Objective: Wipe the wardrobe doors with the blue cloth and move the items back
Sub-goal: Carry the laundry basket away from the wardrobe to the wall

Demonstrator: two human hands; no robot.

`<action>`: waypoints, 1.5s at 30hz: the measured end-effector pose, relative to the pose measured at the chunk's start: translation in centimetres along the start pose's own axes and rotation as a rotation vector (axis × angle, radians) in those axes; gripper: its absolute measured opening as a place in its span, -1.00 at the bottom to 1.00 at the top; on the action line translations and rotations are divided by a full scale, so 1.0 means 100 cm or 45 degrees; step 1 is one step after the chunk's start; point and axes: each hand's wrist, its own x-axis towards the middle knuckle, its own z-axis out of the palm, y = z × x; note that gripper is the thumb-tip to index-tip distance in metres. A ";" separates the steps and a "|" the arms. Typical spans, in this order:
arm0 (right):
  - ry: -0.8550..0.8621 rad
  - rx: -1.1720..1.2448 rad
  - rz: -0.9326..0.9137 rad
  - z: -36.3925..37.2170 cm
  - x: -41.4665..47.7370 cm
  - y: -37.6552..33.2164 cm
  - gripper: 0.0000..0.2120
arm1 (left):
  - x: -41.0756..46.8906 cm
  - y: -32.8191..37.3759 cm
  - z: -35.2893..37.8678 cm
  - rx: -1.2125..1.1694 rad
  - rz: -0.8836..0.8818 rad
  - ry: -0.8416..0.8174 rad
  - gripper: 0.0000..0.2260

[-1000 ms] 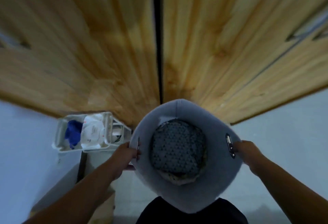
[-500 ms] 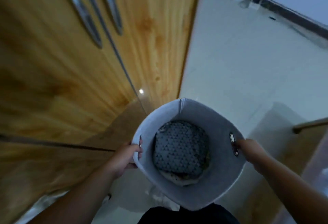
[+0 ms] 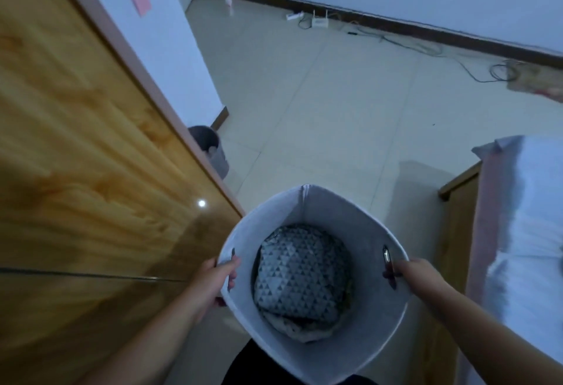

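Note:
I carry a grey felt basket in front of me with both hands. My left hand grips its left rim at the handle slot. My right hand grips the right rim by the metal-ringed slot. Inside the basket lies a folded cloth with a grey triangle pattern. The wooden wardrobe doors fill the left side of the view. The blue cloth is not in view.
A second, darker grey basket stands on the floor by the wardrobe's far corner. A bed with a white sheet and wooden frame is at the right. Cables, a power strip and a router lie along the far wall.
The view has swung right, from facing the wardrobe doors to the open tiled floor and the bed. Both hands keep the same hold on the basket.

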 end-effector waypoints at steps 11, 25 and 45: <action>0.177 0.156 0.110 -0.045 0.083 -0.098 -0.84 | 0.126 0.159 0.050 -0.101 0.049 -0.062 -0.49; 0.246 0.389 0.205 -0.115 0.201 -0.221 -0.74 | 0.242 0.367 0.118 0.288 0.221 -0.132 -0.35; 0.237 0.460 0.070 -0.282 0.452 -0.481 -0.71 | 0.383 0.660 0.252 0.122 0.202 -0.043 -0.39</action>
